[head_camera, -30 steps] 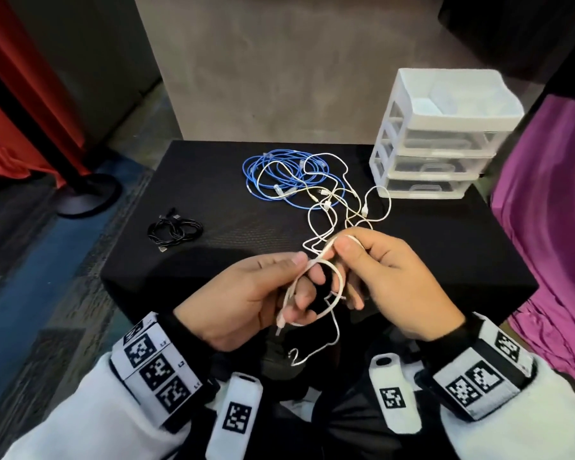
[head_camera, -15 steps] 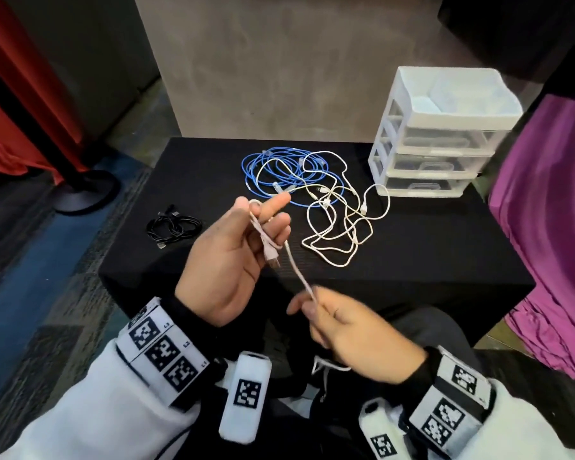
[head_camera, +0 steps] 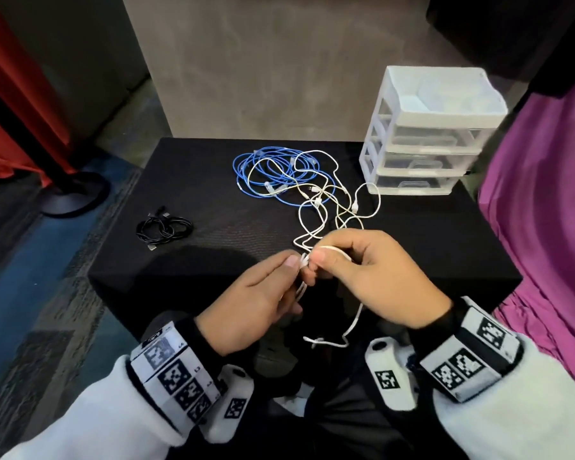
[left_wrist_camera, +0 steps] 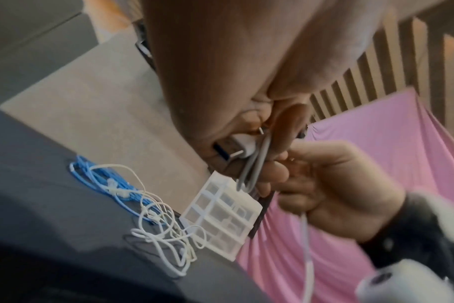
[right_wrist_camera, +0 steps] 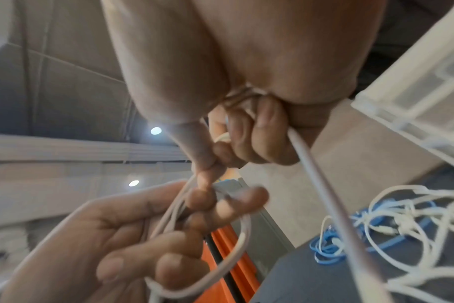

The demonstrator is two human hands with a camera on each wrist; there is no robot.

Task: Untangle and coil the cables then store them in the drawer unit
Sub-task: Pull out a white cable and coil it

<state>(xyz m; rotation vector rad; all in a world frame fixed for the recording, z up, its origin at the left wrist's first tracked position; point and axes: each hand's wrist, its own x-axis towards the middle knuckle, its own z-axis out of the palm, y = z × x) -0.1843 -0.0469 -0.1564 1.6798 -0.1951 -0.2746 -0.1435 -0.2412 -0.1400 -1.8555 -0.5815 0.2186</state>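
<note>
The left hand (head_camera: 256, 293) pinches a small coil of white cable (head_camera: 354, 322) with its plug against the fingers. Touching it from the right, the right hand (head_camera: 375, 280) grips the same cable, whose free tail hangs below both hands toward the person. Beyond the hands the white tangle (head_camera: 329, 207) and blue cable (head_camera: 266, 171) lie on the table (head_camera: 213, 200); farther right stands the drawer unit (head_camera: 425, 137).

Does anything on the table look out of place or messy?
Yes: white cables lie in a loose tangle over the blue cable, beside the drawer unit. The black cable alone is coiled.
</note>
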